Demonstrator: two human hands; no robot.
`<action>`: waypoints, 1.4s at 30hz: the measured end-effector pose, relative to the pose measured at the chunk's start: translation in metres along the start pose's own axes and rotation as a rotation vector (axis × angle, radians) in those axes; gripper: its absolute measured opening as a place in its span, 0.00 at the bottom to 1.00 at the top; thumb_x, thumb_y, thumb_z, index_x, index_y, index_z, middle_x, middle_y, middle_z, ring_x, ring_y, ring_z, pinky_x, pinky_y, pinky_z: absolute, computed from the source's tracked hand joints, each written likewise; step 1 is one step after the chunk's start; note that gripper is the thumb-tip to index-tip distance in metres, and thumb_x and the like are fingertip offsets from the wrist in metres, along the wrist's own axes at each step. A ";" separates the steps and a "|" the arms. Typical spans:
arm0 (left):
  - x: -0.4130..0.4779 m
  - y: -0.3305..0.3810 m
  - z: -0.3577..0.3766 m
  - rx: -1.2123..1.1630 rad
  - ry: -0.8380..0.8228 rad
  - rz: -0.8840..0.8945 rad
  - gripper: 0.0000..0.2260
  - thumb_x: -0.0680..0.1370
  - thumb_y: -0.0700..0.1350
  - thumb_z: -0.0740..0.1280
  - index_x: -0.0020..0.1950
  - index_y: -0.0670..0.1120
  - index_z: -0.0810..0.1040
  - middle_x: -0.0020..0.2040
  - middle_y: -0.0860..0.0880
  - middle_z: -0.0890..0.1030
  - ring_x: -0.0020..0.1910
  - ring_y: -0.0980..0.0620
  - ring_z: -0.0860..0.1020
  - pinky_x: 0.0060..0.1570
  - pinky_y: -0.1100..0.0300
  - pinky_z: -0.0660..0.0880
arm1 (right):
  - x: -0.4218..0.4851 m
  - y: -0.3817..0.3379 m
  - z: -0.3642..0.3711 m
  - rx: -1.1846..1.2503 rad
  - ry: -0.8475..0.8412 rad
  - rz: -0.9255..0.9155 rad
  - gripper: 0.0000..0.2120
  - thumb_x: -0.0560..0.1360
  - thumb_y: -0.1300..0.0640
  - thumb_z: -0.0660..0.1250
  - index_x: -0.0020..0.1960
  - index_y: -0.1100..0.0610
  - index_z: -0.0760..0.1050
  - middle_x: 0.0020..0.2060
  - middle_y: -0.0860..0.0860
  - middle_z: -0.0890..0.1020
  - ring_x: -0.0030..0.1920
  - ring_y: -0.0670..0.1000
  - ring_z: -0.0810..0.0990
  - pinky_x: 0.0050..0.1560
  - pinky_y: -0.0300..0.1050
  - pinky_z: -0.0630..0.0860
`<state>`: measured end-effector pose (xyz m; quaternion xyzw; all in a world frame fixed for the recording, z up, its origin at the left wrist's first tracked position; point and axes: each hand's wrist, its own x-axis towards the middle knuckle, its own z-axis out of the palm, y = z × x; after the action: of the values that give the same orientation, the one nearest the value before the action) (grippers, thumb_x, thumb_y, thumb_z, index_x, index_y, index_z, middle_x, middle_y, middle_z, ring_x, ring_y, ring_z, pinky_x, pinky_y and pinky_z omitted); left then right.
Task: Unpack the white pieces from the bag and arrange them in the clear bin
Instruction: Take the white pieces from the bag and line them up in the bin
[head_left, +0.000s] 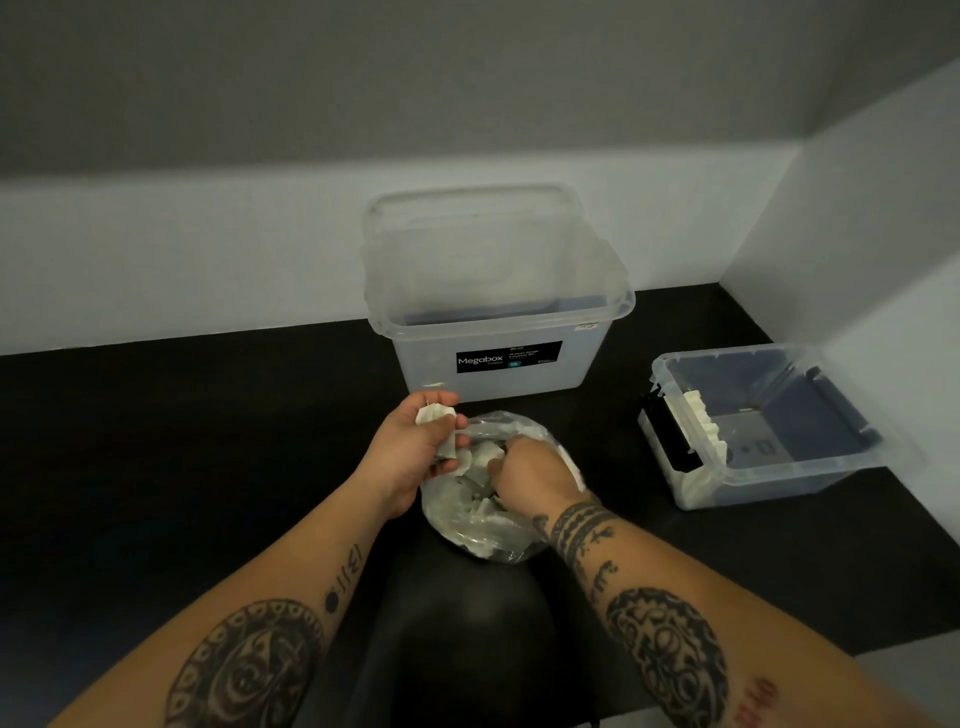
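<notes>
You're mid-unpack here: your left hand (415, 447) is curled around a small clutch of white pieces (435, 414) up near the bag's mouth, and it looks like a couple of its fingers are also pinching the plastic lip to keep it open. Your right hand (530, 475) is down inside the clear bag (483, 525), fingers curled in among the pieces, though I can't tell whether it's actually got one pinched or is just rummaging. The bag sits dead center on the black counter (156, 441), still pretty full of white bits. As for which clear bin is the target, my guess is the low one (841, 467) out at about 3 o'clock from the bag, since there's already a row of white pieces (701, 421) standing along its left wall. The tall Megabox tub (498, 322) at 12 o'clock, right behind your left hand, looks empty from this angle. Next move, I'd say: pull the right hand out with a piece, carry it over to 3 o'clock and line it up beside the row already there, and unload the left-hand clutch too before it gets too full to hold. Nothing really blocks the way to the low bin. Its near wall and black latch (670, 441) are the only things to clear, and the bag might slump or spill once you let go of the lip.
</notes>
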<state>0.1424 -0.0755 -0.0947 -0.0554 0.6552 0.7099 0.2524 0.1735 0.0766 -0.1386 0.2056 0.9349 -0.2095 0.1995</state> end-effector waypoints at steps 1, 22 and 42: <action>0.000 -0.002 0.001 0.023 -0.004 -0.004 0.10 0.83 0.39 0.66 0.60 0.52 0.79 0.52 0.47 0.84 0.48 0.51 0.84 0.40 0.57 0.79 | 0.001 0.001 0.002 0.011 0.042 -0.026 0.17 0.82 0.51 0.61 0.65 0.61 0.76 0.61 0.59 0.80 0.62 0.60 0.78 0.63 0.54 0.75; -0.005 0.002 0.001 -0.068 0.075 0.021 0.13 0.82 0.36 0.64 0.61 0.51 0.80 0.52 0.45 0.82 0.49 0.47 0.84 0.44 0.51 0.82 | -0.036 0.007 -0.064 0.185 -0.108 -0.273 0.08 0.79 0.48 0.69 0.51 0.53 0.79 0.44 0.49 0.82 0.45 0.49 0.81 0.47 0.46 0.79; -0.023 0.041 0.116 -0.198 -0.560 -0.204 0.17 0.77 0.50 0.68 0.64 0.46 0.79 0.50 0.45 0.86 0.41 0.48 0.86 0.24 0.64 0.75 | -0.067 0.081 -0.173 0.449 0.245 -0.519 0.07 0.72 0.56 0.79 0.48 0.50 0.85 0.42 0.47 0.87 0.45 0.47 0.85 0.53 0.45 0.81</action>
<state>0.1740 0.0287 -0.0326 0.0525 0.4791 0.7288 0.4863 0.2180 0.2048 0.0112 0.0235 0.9036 -0.4270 -0.0241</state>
